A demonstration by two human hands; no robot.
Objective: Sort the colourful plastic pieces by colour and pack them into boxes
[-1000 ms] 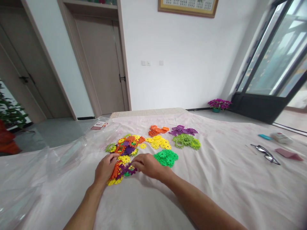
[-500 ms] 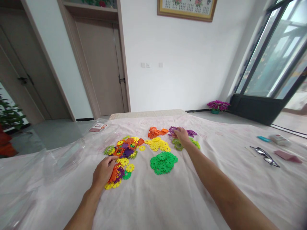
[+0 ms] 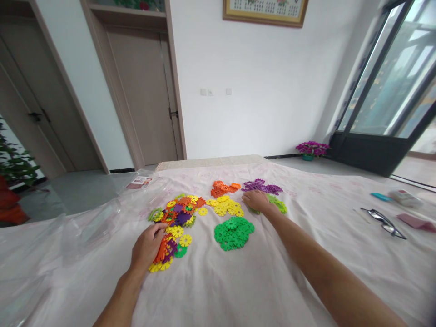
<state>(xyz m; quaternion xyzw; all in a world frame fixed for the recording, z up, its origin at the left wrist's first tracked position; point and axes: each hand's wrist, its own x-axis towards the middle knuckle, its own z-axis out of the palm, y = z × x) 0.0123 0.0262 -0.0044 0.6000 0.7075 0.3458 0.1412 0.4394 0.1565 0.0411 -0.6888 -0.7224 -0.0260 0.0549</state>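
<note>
My left hand (image 3: 148, 243) rests against the left side of a mixed pile of toothed plastic disc pieces (image 3: 183, 218), fingers curled in at its edge; anything inside them is hidden. Orange pieces (image 3: 161, 251) lie right beside its fingers. My right hand (image 3: 257, 201) is low over the light green pieces (image 3: 281, 205), partly covering them, its fingers extended leftward with no piece visible in them. Just beyond it sits a purple group (image 3: 260, 185). Yellow pieces (image 3: 225, 206), orange pieces (image 3: 221, 188) and a green heap (image 3: 234, 233) form separate groups between my hands.
Clear plastic packaging (image 3: 95, 222) lies along the left of the cloth-covered table (image 3: 218, 290). On the right are glasses (image 3: 384, 222), a pink item (image 3: 416, 222), a white pack (image 3: 404, 198) and a blue object (image 3: 381, 196).
My right hand has pulled back from the purple group to the light green pieces, leaving the purple ones in full sight. My left hand has stayed at the mixed pile.
</note>
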